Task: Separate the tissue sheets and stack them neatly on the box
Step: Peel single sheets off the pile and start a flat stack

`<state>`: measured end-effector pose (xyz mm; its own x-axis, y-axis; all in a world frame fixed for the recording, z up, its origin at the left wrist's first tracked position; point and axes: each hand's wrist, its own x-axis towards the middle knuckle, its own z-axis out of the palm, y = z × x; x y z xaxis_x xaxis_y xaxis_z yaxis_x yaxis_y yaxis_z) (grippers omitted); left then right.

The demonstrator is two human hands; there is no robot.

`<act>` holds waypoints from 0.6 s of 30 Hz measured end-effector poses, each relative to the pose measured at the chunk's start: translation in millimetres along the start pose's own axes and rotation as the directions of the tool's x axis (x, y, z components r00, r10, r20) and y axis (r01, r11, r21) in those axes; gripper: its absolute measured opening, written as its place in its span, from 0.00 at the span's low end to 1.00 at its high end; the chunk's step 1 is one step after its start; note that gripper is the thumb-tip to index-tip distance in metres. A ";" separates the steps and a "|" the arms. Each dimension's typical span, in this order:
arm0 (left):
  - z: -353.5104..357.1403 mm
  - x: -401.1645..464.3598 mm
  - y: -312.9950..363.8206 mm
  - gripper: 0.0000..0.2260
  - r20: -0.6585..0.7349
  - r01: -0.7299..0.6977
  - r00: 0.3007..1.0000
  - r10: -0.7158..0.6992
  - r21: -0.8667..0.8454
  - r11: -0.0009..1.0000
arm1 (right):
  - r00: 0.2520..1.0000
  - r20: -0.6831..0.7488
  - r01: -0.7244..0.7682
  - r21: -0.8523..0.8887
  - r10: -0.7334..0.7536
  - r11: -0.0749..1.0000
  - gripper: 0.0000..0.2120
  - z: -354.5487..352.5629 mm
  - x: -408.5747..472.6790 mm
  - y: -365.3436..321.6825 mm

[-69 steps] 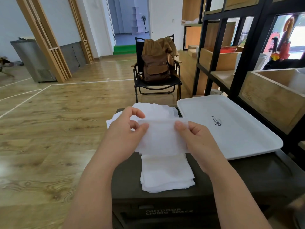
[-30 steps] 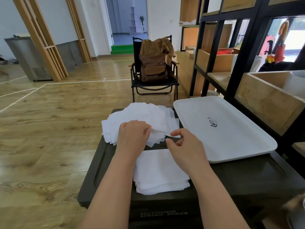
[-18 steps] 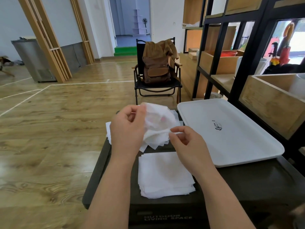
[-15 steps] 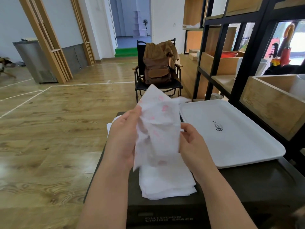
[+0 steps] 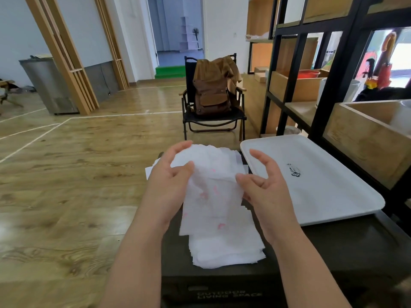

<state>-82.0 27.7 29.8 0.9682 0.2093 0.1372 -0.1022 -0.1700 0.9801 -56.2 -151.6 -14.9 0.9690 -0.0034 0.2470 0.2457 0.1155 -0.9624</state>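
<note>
Since half a second ago the tissue sheet (image 5: 211, 192) has dropped from its raised, upright position and now hangs lower between the hands, draped down toward the near stack (image 5: 224, 243); both hands have spread apart and loosened.

The left hand (image 5: 169, 185) sits at the sheet's left edge with its palm turned inward. Its thumb presses against the front of the sheet near the upper left corner while the curled fingers go behind the paper, so it pinches the sheet. The forearm rises from the lower edge of the view, angled slightly rightward.

The right hand (image 5: 264, 185) is at the sheet's right edge, palm facing left, fingers spread and only lightly bent. Its thumb tip touches the sheet's right border; the other fingers stand clear of the paper above it, so this hand holds nothing firmly. Its forearm comes up from the lower right.

The sheet is thin, white, with faint pink marks, and its lower edge overlaps the near stack, which lies on the dark box (image 5: 333, 247). Behind the hands, a looser pile of sheets (image 5: 220, 155) rests at the box's far end. A white tray (image 5: 322, 185) lies on the box's right part, just beside the right hand.
</note>
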 end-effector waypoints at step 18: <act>0.5 -4.1 1.2 0.08 0.022 -0.242 0.967 0.252 0.368 0.898 | 0.980 0.103 0.199 -0.494 -0.171 0.847 0.14 -6.5 0.8 2.0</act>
<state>-86.0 26.1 30.3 0.9160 0.1382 0.3766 -0.2421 -0.5581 0.7937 -54.8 -157.9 -17.4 0.9050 0.0796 0.4178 0.4136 -0.3932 -0.8212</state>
